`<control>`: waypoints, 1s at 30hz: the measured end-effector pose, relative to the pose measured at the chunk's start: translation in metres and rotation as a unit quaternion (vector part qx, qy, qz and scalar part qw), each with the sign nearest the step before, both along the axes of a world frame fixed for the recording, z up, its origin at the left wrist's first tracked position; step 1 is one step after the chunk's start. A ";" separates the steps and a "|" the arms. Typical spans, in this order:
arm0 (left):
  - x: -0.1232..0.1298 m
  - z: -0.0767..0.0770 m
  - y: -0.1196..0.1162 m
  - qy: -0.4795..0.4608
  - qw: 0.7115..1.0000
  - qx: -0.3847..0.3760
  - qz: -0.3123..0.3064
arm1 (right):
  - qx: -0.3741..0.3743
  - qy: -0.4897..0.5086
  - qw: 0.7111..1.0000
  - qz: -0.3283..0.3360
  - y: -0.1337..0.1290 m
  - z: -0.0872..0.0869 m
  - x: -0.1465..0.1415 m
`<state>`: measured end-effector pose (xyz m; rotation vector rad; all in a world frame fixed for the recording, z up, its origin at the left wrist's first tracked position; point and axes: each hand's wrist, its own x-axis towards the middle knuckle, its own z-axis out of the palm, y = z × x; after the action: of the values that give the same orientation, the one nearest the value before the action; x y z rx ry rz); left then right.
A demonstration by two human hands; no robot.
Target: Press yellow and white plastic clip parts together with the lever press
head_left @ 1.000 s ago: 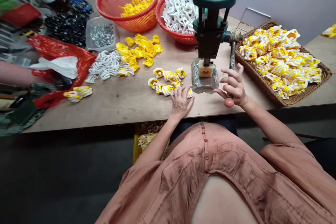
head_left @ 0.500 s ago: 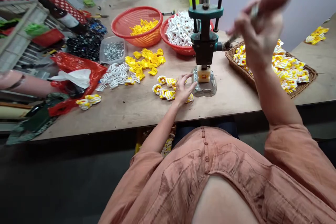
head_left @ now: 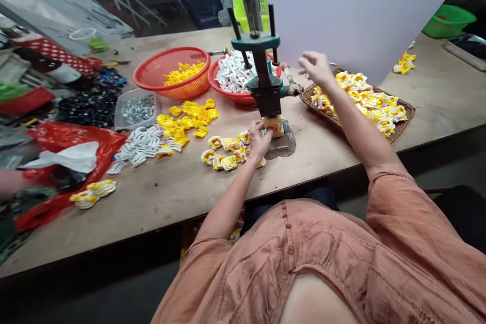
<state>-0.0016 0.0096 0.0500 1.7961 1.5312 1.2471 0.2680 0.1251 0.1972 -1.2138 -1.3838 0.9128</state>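
Observation:
A dark green hand press point(head_left: 262, 73) stands on the table in front of me, over a cream block point(head_left: 278, 124) on a grey, tape-wrapped base point(head_left: 285, 148). My left hand point(head_left: 258, 139) is at the block's left side, thumb and fingers closed there; what they pinch is hidden. Beside that hand lie several yellow-and-white plastic pieces point(head_left: 228, 154). My right hand point(head_left: 317, 67) is raised to the right of the press, fingers loosely bent and apart, with nothing in it. Left of it, apart from the fingers, is the press lever point(head_left: 290, 78).
Behind are a red basket point(head_left: 140, 73) of yellow parts and a red basket point(head_left: 216, 88) of white parts. A wicker tray point(head_left: 408, 116) of finished-looking pieces sits right. Leftward lie yellow parts point(head_left: 190, 119), white parts point(head_left: 142, 144), a tub point(head_left: 120, 121) of metal bits and a red bag point(head_left: 110, 139).
My right hand has let go of the lever and come down and left. My left hand has moved from the loose pieces to the block. The camera view has shifted.

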 end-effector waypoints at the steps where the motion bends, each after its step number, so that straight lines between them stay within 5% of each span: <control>1: 0.000 0.000 -0.002 -0.010 1.000 -0.002 0.006 | 0.033 -0.047 0.997 -0.047 -0.003 0.007 0.019; 4: -0.003 0.000 -0.010 -0.058 0.998 -0.030 0.002 | 0.105 -0.237 0.959 -0.115 -0.020 0.018 0.070; 8: -0.002 0.004 -0.018 -0.130 0.988 -0.080 -0.025 | 0.125 -0.424 0.897 0.002 -0.060 -0.018 0.085; 13: 0.014 0.012 -0.031 -0.200 0.960 -0.183 -0.066 | 0.176 -0.451 0.874 0.039 -0.088 -0.067 0.063; 16: -0.001 0.019 -0.045 -0.202 0.963 -0.171 -0.050 | 0.176 -0.446 0.876 0.043 -0.090 -0.066 0.068; 19: -0.043 0.025 -0.056 -0.111 0.991 -0.076 0.017 | 0.175 -0.440 0.879 0.053 -0.093 -0.058 0.081; 24: -0.098 0.027 -0.061 0.130 0.991 0.008 0.004 | 0.151 -0.310 0.937 0.062 -0.119 -0.053 0.073; 27: -0.085 0.036 -0.067 0.144 0.988 0.038 0.028 | 0.068 -0.097 0.990 0.082 -0.146 -0.058 0.043; 30: -0.048 0.050 -0.077 0.046 0.997 0.049 -0.046 | -0.067 0.107 0.984 0.130 -0.171 -0.067 0.011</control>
<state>-0.0495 -0.0672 0.1004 1.9875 1.4411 1.2308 0.2788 -0.0457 0.1306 -1.0142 -1.3421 1.2984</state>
